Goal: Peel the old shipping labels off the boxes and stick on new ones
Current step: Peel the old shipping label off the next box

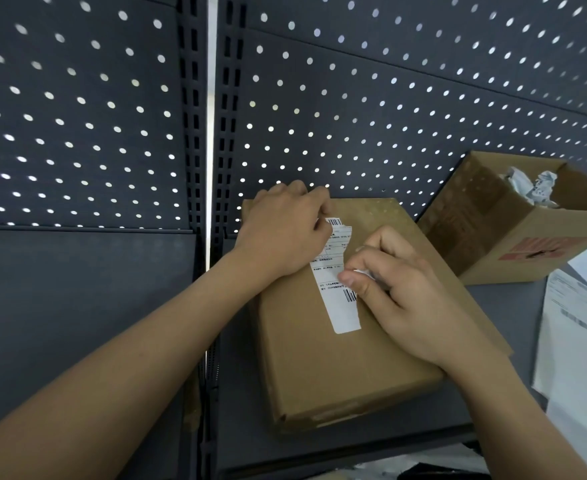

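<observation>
- Head view: two cardboard boxes sat on the dark shelf (77, 306), a closed box (320, 368) in the middle and an open box (493, 244) just behind its right side.
- One white label (340, 306) lay on the closed box's top, its right side torn away.
- Left hand (281, 233) curled over the closed box's far left corner, holding it.
- Right hand (399, 289) pinched the label's torn edge between thumb and bent fingers.
- Crumpled paper (527, 188) filled the open box.

Brown box (337, 358), white barcoded label (339, 306), seemingly grey pegboard (389, 116)
</observation>
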{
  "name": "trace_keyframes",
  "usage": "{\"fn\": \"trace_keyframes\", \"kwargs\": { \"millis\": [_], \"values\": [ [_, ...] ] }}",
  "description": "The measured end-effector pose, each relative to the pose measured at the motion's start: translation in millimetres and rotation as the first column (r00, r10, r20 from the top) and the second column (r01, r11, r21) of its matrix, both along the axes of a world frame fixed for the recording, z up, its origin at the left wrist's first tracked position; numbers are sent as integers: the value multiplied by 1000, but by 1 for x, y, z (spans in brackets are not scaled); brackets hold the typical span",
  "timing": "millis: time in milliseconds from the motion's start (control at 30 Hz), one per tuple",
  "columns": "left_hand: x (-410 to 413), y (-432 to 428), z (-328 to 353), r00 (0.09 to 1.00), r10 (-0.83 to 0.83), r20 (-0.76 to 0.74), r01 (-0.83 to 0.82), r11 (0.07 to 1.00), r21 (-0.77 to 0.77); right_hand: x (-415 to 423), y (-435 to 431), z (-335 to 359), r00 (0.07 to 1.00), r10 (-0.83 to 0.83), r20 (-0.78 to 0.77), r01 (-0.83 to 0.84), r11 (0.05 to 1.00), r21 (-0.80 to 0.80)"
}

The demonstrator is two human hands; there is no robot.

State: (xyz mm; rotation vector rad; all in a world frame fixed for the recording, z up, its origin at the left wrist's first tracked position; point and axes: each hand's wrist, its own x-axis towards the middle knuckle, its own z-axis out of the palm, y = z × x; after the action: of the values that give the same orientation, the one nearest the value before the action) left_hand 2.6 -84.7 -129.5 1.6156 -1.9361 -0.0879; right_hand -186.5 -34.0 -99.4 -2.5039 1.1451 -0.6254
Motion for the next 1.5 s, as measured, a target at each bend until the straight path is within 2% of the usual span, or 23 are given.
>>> {"fn": "trace_keyframes", "kwargs": {
  "millis": [100, 267, 567, 933, 1233, 1500],
  "values": [
    [1, 0, -1, 1000, -8, 7, 8, 1000, -9, 3, 6, -3, 1000, 7, 29, -8, 1000, 9],
    [0, 1, 0, 1000, -7, 15, 7, 1000, -6, 5, 20, -5, 998, 50, 25, -48, 997, -65],
    [0, 0, 1, 1000, -1, 26, 0, 1000, 9, 2, 22, -4, 988, 93, 127, -86, 994, -62],
    [1, 1, 2, 1000, -4, 23, 4, 1000, 8, 2, 30, 0, 978, 153, 139, -158, 987, 23],
    [0, 2, 2, 1000, -3, 12, 3, 1000, 17, -7, 33, 1, 944, 154, 292, -205, 967, 153],
    [0, 1, 1, 1000, 1, 17, -1, 1000, 14, -8, 40, 2, 943, 240, 232, -271, 955, 116]
  ]
}}
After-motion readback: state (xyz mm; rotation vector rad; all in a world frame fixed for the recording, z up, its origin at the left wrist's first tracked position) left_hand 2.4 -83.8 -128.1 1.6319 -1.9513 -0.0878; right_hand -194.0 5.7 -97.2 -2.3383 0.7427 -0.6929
